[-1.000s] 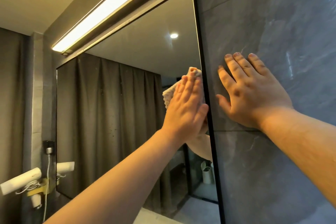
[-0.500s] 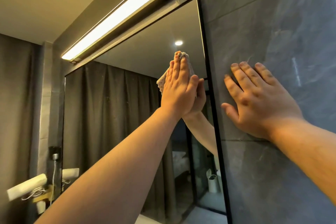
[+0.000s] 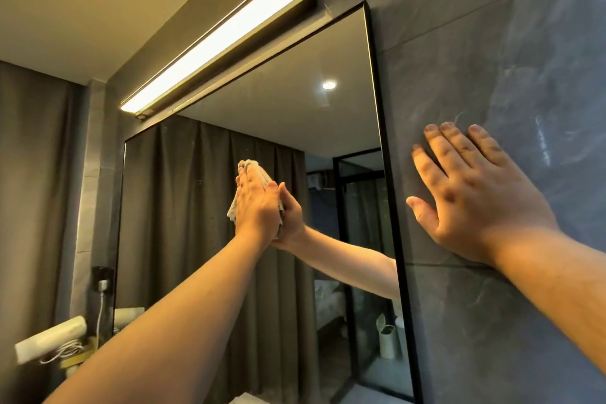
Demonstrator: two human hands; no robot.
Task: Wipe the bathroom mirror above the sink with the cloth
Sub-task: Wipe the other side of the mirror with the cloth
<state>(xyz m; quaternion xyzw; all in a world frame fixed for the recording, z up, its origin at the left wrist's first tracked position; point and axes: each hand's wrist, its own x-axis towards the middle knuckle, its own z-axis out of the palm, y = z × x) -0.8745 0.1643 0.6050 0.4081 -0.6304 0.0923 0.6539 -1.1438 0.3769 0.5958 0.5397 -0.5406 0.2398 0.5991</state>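
Your left hand (image 3: 254, 207) lies flat with straight fingers, pressing the cloth (image 3: 233, 207) against the mirror (image 3: 203, 193) at mid-height, somewhat right of centre; nothing is pinched, the palm alone holds the fabric to the glass. Your right hand (image 3: 472, 200) is spread open on the grey tiled wall (image 3: 492, 59), just beside the mirror's black frame (image 3: 382, 154), bracing you. Keep the pressure even through the whole palm so the cloth does not bunch or slip out from under your fingers, and overlap your passes. Open glass lies to the left and above, up to the top edge under the light bar (image 3: 216, 39); go slower there, since the fixture sits close over the frame. At lower left a white holder with a cable (image 3: 52, 343) stands near the mirror's edge, so shorten your strokes on that side.
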